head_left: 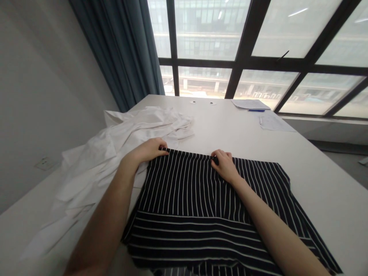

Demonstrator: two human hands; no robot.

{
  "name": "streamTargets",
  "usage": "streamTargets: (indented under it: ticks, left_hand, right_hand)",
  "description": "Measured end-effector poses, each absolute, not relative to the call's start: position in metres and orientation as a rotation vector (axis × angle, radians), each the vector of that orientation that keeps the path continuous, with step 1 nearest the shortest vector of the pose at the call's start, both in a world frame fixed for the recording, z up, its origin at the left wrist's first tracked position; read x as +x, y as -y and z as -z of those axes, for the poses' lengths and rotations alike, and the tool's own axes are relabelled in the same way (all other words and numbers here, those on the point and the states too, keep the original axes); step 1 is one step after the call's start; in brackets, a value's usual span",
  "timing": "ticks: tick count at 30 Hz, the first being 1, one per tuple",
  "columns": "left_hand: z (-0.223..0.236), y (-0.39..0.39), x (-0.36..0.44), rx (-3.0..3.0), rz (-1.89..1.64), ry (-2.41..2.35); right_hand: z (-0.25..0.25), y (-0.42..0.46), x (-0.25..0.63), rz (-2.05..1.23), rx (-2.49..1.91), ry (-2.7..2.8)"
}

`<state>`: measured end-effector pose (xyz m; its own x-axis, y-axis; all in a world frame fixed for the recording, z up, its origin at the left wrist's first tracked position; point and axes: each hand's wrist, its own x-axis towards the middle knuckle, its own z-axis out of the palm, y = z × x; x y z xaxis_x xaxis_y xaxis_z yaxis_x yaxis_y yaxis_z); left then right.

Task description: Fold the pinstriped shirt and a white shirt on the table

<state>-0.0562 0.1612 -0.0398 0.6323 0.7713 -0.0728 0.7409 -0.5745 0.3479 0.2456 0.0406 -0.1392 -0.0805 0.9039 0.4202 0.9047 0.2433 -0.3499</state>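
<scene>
A black garment with white stripes (184, 184) lies spread on the near part of the white table, its stripes upright above a seam and level below it. My left hand (153, 148) pinches the far edge at its left corner. Farther right along that same edge, my right hand (224, 164) grips the cloth between thumb and fingers, bunching it slightly. The garment's right part lies flat beyond my right forearm. Its near end runs out of the bottom of the view.
A heap of white cloth (115, 147) covers the table's left side. Toward the window lie papers (250, 104), a blue pen (256, 110) and another sheet (277, 123). Two small round fittings are set in the white table (209, 122). A blue curtain (123, 50) hangs at the back left.
</scene>
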Motion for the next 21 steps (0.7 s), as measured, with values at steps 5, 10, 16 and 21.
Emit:
streamTargets:
  ticks: [5, 10, 16, 21]
  left_hand:
    - [0.013, -0.135, -0.042, 2.55, -0.222, -1.107]
    - [0.005, -0.104, -0.014, 2.638, -0.166, -0.891]
    - [0.018, -0.083, 0.01, 2.648, -0.051, -0.643]
    - [0.011, -0.091, -0.003, 2.586, -0.044, -0.819]
  right_hand:
    - [0.131, -0.037, 0.235, -0.118, -1.566, 2.008]
    - [0.124, -0.032, 0.222, -0.323, -1.34, 2.035]
    - [0.124, -0.029, 0.215, -0.375, -1.099, 2.091]
    - [0.133, -0.03, 0.215, -0.355, -1.154, 1.964]
